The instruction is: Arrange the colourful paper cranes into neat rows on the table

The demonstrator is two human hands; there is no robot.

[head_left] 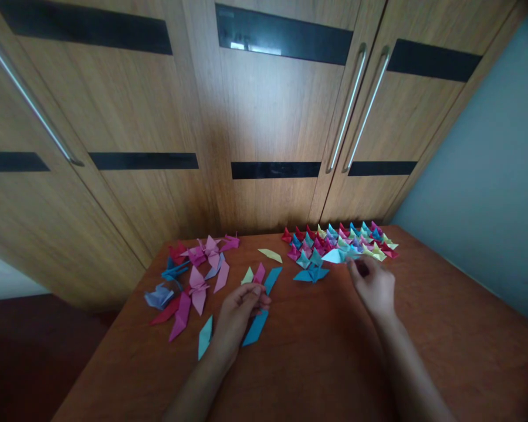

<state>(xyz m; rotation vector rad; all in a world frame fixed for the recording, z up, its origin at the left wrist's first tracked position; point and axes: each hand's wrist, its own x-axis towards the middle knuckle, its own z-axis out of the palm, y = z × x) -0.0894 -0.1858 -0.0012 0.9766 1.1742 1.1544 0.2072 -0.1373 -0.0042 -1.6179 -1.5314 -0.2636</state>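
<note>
Head view: your right hand has its grip closed on a pale paper bird, by colourful folded papers toward the table's far right. Your left hand curls near blue paper; its grip you cannot tell.

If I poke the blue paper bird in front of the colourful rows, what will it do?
The blue paper bird looks like thin folded paper, so it's probably light and might slide easily. It spreads wide to both sides, so it likely won't roll. Its folds seem to hold their shape, but a hard squeeze could crumple it.
</note>
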